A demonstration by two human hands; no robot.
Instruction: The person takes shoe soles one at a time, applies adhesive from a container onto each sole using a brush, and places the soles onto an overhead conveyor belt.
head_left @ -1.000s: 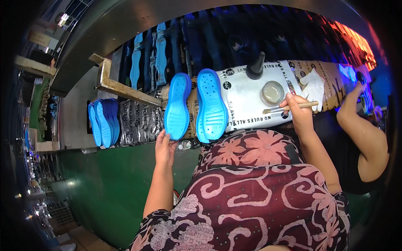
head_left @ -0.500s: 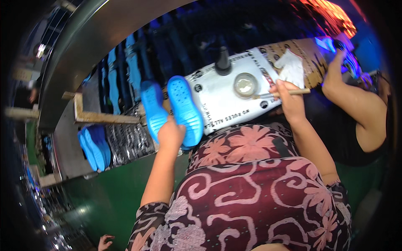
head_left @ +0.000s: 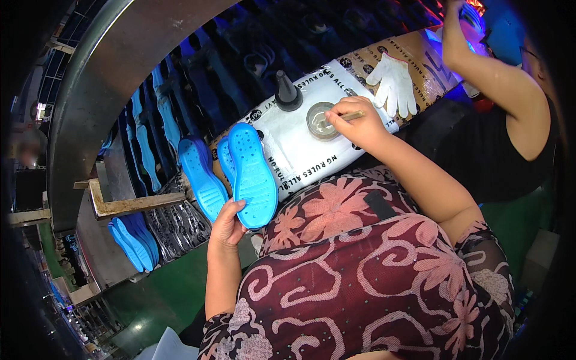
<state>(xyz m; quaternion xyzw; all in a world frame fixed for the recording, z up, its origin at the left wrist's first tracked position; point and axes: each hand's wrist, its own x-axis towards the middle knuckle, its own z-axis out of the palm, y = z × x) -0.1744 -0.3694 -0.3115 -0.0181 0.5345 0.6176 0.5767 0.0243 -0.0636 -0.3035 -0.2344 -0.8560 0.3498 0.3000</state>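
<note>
A light-blue shoe sole (head_left: 254, 175) is pinched at its near end by the left hand (head_left: 227, 225), fingers closed on its edge, beside another blue sole (head_left: 201, 181). A wooden-handled brush (head_left: 356, 114) is gripped in the closed fingers of the right hand (head_left: 361, 124), its tip over a round dish (head_left: 312, 123) on the white-covered counter (head_left: 303, 157).

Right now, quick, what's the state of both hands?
Left hand: closed, gripping a blue shoe sole by its edge.
Right hand: closed, holding a brush.
</note>
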